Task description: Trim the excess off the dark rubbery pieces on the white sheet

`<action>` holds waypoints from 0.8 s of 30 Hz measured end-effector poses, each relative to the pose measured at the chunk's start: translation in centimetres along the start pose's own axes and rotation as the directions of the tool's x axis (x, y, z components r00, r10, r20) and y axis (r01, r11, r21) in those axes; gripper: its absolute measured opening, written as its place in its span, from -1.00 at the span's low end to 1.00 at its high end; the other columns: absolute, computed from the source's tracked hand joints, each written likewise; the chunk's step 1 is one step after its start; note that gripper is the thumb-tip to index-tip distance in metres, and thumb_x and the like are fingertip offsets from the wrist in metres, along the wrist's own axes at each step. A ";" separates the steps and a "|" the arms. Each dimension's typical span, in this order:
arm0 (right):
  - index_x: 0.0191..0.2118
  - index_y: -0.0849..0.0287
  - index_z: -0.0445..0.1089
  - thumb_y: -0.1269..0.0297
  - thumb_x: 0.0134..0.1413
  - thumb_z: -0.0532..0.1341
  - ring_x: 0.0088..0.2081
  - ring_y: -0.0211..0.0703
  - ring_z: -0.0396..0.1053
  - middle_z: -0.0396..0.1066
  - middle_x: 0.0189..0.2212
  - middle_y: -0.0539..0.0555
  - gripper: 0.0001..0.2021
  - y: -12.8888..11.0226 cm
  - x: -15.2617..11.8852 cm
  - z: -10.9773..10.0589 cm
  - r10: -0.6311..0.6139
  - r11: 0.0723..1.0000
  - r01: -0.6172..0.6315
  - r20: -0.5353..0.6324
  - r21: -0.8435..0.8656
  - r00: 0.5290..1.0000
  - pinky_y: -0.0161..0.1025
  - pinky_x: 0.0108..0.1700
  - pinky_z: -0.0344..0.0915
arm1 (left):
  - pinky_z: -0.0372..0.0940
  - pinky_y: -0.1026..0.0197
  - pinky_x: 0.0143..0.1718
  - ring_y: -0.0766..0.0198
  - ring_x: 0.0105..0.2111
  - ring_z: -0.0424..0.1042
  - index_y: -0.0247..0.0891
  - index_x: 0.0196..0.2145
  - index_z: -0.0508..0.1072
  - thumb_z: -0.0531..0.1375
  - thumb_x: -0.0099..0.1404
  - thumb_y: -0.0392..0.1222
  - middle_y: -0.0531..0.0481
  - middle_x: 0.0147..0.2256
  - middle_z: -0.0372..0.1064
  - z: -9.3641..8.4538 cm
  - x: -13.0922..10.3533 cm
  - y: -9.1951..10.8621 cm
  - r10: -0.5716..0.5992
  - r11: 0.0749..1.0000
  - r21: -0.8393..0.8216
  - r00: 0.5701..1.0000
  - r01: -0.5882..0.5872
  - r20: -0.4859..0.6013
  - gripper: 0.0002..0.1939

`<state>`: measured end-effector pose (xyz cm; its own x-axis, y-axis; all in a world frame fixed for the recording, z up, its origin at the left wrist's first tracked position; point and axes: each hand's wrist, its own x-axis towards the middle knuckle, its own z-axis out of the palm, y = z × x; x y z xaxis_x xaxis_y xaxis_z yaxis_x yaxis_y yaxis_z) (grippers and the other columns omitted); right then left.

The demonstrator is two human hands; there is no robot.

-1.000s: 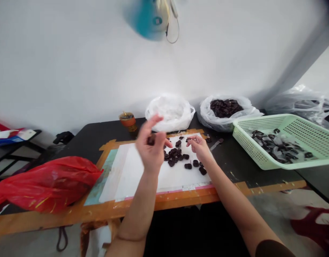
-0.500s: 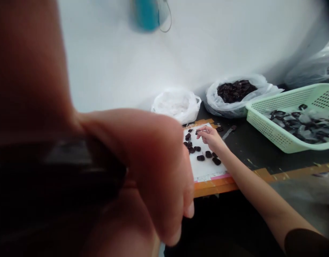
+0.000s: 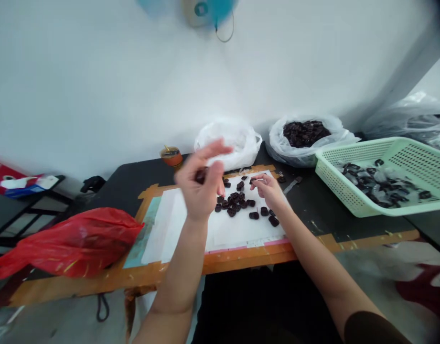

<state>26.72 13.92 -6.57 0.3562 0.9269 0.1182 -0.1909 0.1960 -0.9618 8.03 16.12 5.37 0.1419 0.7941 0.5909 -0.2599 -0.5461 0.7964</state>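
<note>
My left hand (image 3: 201, 188) is raised over the white sheet, slightly blurred. Its index finger and thumb tips stand apart, while a dark piece (image 3: 201, 176) shows within its curled fingers. Lower and to the right, my right hand (image 3: 266, 188) pinches a small black piece (image 3: 252, 180) between thumb and fingertips, just above the sheet. Several rounded, glossy dark pieces (image 3: 234, 203) lie loosely grouped on the white sheet (image 3: 227, 234) between and below the hands. Their exact kind is too small to make out.
Behind stand a white plastic bag (image 3: 253, 150) and a bag of dark pieces (image 3: 305, 134). A pale green basket (image 3: 348, 198) on the right holds black and clear pieces. A red bag (image 3: 80, 239) lies left; an orange-banded cup (image 3: 171, 156) stands at the table's back.
My left hand, which filled the left side close to the camera, has dropped away to above the sheet. The view now takes in more on the left. My right hand still pinches its piece.
</note>
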 end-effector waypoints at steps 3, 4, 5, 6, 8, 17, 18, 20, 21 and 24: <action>-0.29 0.20 0.34 0.15 -0.13 0.26 -0.70 -0.44 -0.12 0.38 -0.58 -0.01 -0.73 -0.1 -0.1 0.3 0.023 1.000 -0.023 0.050 -0.005 0.998 -0.41 -0.66 -0.22 | 0.03 0.42 -0.81 0.55 -0.76 0.15 -0.24 -0.25 0.54 0.28 0.16 -0.08 0.00 -0.36 0.49 0.8 -0.7 -5.1 -0.177 0.977 0.149 0.966 0.150 0.186 -0.77; -0.29 0.20 0.33 0.14 -0.13 0.26 -0.70 -0.44 -0.11 0.37 -0.59 -0.02 -0.72 -0.1 -0.1 0.3 0.024 1.000 -0.023 0.071 -0.005 0.997 -0.41 -0.66 -0.21 | 0.02 0.41 -0.82 0.54 -0.76 0.15 -0.27 -0.26 0.55 0.28 0.14 -0.11 -0.02 -0.36 0.49 1.0 -1.1 -6.9 -0.258 0.958 0.191 0.935 0.215 0.243 -0.77; -0.28 0.19 0.33 0.14 -0.12 0.26 -0.70 -0.44 -0.11 0.36 -0.59 -0.02 -0.72 -0.1 -0.2 0.4 0.021 1.000 -0.021 0.090 0.001 0.996 -0.41 -0.65 -0.21 | 0.00 0.40 -0.83 0.54 -0.78 0.13 -0.28 -0.25 0.54 0.27 0.15 -0.10 -0.03 -0.36 0.48 1.2 -1.6 -8.6 -0.313 0.943 0.198 0.910 0.266 0.270 -0.76; -0.26 0.18 0.32 0.14 -0.11 0.26 -0.69 -0.44 -0.10 0.36 -0.59 -0.03 -0.71 -0.1 -0.3 0.5 0.017 1.000 -0.019 0.105 0.013 0.994 -0.41 -0.65 -0.21 | 0.01 0.40 -0.84 0.54 -0.79 0.13 -0.27 -0.22 0.53 0.25 0.17 -0.09 -0.04 -0.37 0.47 1.3 -2.1 -10.0 -0.356 0.932 0.181 0.883 0.313 0.305 -0.74; -0.21 0.14 0.26 0.15 -0.10 0.27 -0.70 -0.43 -0.09 0.35 -0.60 -0.07 -0.68 -0.1 -0.4 0.7 0.009 0.998 -0.016 0.116 0.056 0.993 -0.42 -0.64 -0.22 | 0.04 0.39 -0.83 0.53 -0.79 0.12 -0.26 -0.18 0.50 0.22 0.20 -0.05 -0.02 -0.40 0.44 1.5 -2.9 -11.8 -0.389 0.920 0.108 0.851 0.376 0.352 -0.71; -0.47 0.18 0.28 0.05 -0.09 0.31 -0.71 -0.43 -0.07 0.34 -0.61 -0.02 -0.69 -0.1 -0.6 1.4 0.026 1.000 -0.026 -0.001 0.010 1.000 -0.37 -0.66 -0.21 | 0.03 0.42 -0.81 0.54 -0.79 0.08 -0.24 -0.33 0.32 0.29 0.10 0.00 0.18 -0.58 0.26 1.7 -4.3 -13.0 -0.475 0.840 -0.109 0.818 0.531 0.323 -0.68; -0.48 0.18 0.30 0.04 -0.09 0.31 -0.70 -0.42 -0.06 0.36 -0.59 0.00 -0.69 -0.2 -0.7 1.5 0.015 1.000 -0.015 -0.020 -0.006 1.000 -0.36 -0.66 -0.21 | 0.02 0.42 -0.82 0.53 -0.79 0.07 -0.25 -0.35 0.32 0.30 0.09 0.01 0.20 -0.61 0.22 1.7 -4.4 -13.2 -0.491 0.827 -0.128 0.814 0.547 0.310 -0.67; -0.47 0.18 0.34 0.03 -0.07 0.30 -0.69 -0.41 -0.04 0.38 -0.56 0.02 -0.70 -0.4 -0.9 1.6 -0.016 0.999 0.015 -0.033 -0.032 0.999 -0.35 -0.66 -0.18 | -0.02 0.42 -0.82 0.53 -0.80 0.04 -0.25 -0.37 0.32 0.32 0.06 0.01 0.24 -0.68 0.14 1.7 -4.4 -13.6 -0.528 0.791 -0.170 0.796 0.588 0.295 -0.67; -0.46 0.18 0.35 0.03 -0.05 0.29 -0.69 -0.40 -0.04 0.39 -0.55 0.02 -0.71 -0.5 -1.0 1.6 -0.031 0.999 0.030 -0.028 -0.040 0.999 -0.34 -0.66 -0.17 | -0.02 0.42 -0.82 0.53 -0.80 0.02 -0.25 -0.38 0.32 0.33 0.06 0.00 0.25 -0.70 0.11 1.6 -4.4 -13.7 -0.548 0.771 -0.190 0.785 0.608 0.290 -0.67; -0.43 0.17 0.36 0.05 -0.02 0.27 -0.69 -0.40 -0.02 0.38 -0.56 0.01 -0.73 -0.5 -1.1 1.6 -0.050 0.998 0.050 0.013 -0.032 0.999 -0.35 -0.65 -0.14 | 0.07 0.42 -0.77 0.51 -0.78 0.07 -0.25 -0.40 0.32 0.35 0.03 -0.04 0.25 -0.72 0.09 1.6 -4.3 -13.8 -0.593 0.717 -0.242 0.755 0.653 0.280 -0.67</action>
<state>24.93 13.36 -5.85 0.3533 0.9201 0.1694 -0.1437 0.2323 -0.9620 12.51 19.75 -7.95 0.5290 0.8486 0.0104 -0.3252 0.1914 0.9261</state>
